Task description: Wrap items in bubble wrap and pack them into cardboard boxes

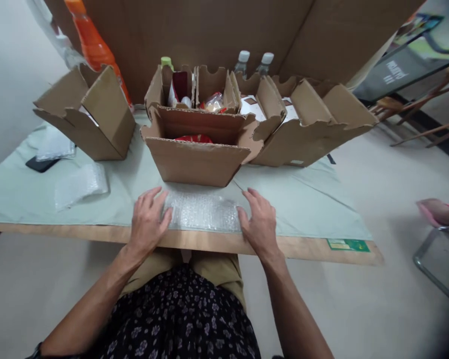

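A sheet of clear bubble wrap (205, 210) lies flat on the pale green cloth, close to the table's front edge. At its left end is my left hand (148, 219), fingers apart and thumb by the sheet's edge. My right hand (259, 219) rests at the opposite end, fingers spread, thumb near the wrap. Neither hand grips anything. Just beyond the sheet stands an open cardboard box (198, 162) with something red inside, only its top showing.
More open cardboard boxes (299, 142) stand behind, holding packets and white cartons. At left are another box (108, 119), bubble wrap pieces (83, 185) and a dark flat object (41, 164). An orange bottle (95, 50) and two clear bottles (265, 64) stand at the back.
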### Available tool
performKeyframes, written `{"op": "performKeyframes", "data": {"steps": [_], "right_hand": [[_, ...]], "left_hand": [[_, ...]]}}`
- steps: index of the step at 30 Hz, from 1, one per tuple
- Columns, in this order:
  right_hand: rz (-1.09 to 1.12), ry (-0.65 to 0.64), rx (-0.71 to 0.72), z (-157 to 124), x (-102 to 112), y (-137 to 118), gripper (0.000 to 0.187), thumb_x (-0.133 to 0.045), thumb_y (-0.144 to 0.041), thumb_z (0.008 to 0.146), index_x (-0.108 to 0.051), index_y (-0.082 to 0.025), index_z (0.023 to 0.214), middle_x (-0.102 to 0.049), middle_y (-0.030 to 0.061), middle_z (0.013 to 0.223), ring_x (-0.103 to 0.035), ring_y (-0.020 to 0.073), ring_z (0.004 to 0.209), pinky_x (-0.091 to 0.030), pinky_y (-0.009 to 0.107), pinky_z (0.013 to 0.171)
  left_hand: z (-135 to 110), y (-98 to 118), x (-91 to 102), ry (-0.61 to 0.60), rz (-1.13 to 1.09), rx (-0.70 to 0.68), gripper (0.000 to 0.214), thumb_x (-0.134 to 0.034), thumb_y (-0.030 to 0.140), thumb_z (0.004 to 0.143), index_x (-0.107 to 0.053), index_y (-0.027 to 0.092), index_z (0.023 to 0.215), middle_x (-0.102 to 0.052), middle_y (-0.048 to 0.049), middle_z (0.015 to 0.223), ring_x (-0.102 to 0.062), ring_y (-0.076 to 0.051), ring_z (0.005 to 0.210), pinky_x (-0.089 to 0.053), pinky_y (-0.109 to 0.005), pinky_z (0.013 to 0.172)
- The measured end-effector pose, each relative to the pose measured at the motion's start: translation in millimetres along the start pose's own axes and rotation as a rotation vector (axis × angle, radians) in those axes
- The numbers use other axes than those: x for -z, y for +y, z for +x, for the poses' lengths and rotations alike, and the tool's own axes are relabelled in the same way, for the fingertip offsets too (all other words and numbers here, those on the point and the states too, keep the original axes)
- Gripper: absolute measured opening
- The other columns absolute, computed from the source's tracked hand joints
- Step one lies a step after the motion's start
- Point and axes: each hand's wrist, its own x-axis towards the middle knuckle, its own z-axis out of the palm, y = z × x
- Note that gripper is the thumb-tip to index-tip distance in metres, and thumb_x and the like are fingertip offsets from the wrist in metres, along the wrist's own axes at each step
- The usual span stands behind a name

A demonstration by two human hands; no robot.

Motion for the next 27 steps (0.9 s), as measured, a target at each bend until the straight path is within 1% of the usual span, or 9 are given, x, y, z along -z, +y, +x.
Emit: {"op": "performKeyframes", "data": {"steps": [4,7,10,14,16,19,22,24,27], "right_hand": [[0.057,-0.226,0.298,6.0,-27.4,-49.2,0.045,-0.047,-0.02,0.1,-0.057,-0.02,0.144,-0.056,0.0139,0.155,-0.049,0.0301,0.143,-0.043,0.049,0.111],[0.016,-0.347,0.374,-0.5,-41.0,-51.5,0.044,-0.048,-0.027,0.103,-0.058,-0.018,0.146,-0.057,0.0137,0.154,-0.048,0.0293,0.145,-0.04,0.047,0.114],[-0.097,-0.261,0.225,-23.2,-27.0,-6.6,0.046,-0.044,-0.035,0.106,-0.057,-0.018,0.147,-0.055,0.0135,0.156,-0.048,0.0301,0.146,-0.037,0.049,0.116],[-0.148,-0.065,0.053,-40.3,6.5,46.9,0.042,-0.039,-0.035,0.108,-0.065,-0.016,0.134,-0.069,0.0147,0.139,-0.06,0.0291,0.134,-0.044,0.045,0.106],[-0.124,-0.037,0.054,-30.6,9.8,47.6,0.039,-0.041,-0.033,0.106,-0.065,-0.016,0.133,-0.072,0.0144,0.133,-0.062,0.0289,0.129,-0.045,0.043,0.103],[-0.095,-0.104,0.074,-1.4,-2.6,29.2,0.036,-0.049,-0.028,0.101,-0.065,-0.016,0.131,-0.07,0.0156,0.136,-0.061,0.0315,0.128,-0.046,0.045,0.101],[-0.047,-0.183,0.053,16.5,-12.7,12.4,0.021,-0.055,-0.023,0.095,-0.071,-0.016,0.106,-0.072,0.0162,0.128,-0.064,0.0325,0.117,-0.047,0.045,0.095],[0.04,-0.184,-0.01,10.1,-10.3,6.7,0.014,-0.055,-0.024,0.094,-0.068,-0.019,0.091,-0.076,0.0132,0.109,-0.067,0.029,0.102,-0.048,0.042,0.089],[0.279,-0.177,-0.212,-23.4,4.7,-1.4,0.02,-0.057,-0.029,0.094,-0.067,-0.019,0.107,-0.071,0.0045,0.083,-0.065,0.0207,0.074,-0.05,0.035,0.075]], "left_hand": [[-7.7,17.9,-15.5,-0.237,0.069,-0.202,0.044,-0.049,0.021,0.1,-0.058,0.015,0.142,-0.055,-0.0185,0.155,-0.045,-0.036,0.148,-0.038,-0.056,0.12],[-10.9,15.1,-26.0,-0.388,0.13,-0.226,0.046,-0.049,0.027,0.101,-0.056,0.016,0.146,-0.054,-0.017,0.157,-0.046,-0.036,0.149,-0.033,-0.06,0.123],[-14.4,7.2,-27.2,-0.414,0.153,-0.227,0.05,-0.049,0.03,0.102,-0.051,0.019,0.151,-0.047,-0.0133,0.163,-0.04,-0.033,0.153,-0.03,-0.058,0.125],[-18.4,2.6,-27.1,-0.396,0.103,-0.231,0.047,-0.049,0.03,0.102,-0.053,0.02,0.148,-0.049,-0.0128,0.162,-0.041,-0.033,0.152,-0.03,-0.06,0.125],[-19.1,0.8,-29.0,-0.349,0.044,-0.211,0.046,-0.051,0.031,0.101,-0.056,0.02,0.145,-0.05,-0.0141,0.16,-0.042,-0.034,0.151,-0.033,-0.061,0.123],[-18.9,-3.2,-28.3,-0.214,-0.032,-0.123,0.044,-0.054,0.033,0.1,-0.059,0.017,0.14,-0.052,-0.0194,0.156,-0.044,-0.037,0.149,-0.042,-0.061,0.118],[-21.8,-1.6,-17.4,-0.109,-0.042,-0.077,0.04,-0.055,0.033,0.1,-0.06,0.014,0.135,-0.055,-0.0237,0.15,-0.047,-0.041,0.145,-0.046,-0.063,0.112],[-28.6,6.7,-7.2,-0.098,-0.043,-0.118,0.039,-0.059,0.033,0.097,-0.061,0.015,0.132,-0.056,-0.0234,0.149,-0.047,-0.041,0.145,-0.046,-0.064,0.113],[-41.4,25.1,3.6,-0.188,-0.076,-0.237,0.045,-0.067,0.03,0.092,-0.06,0.018,0.135,-0.053,-0.0202,0.153,-0.043,-0.039,0.148,-0.04,-0.063,0.118]]}}
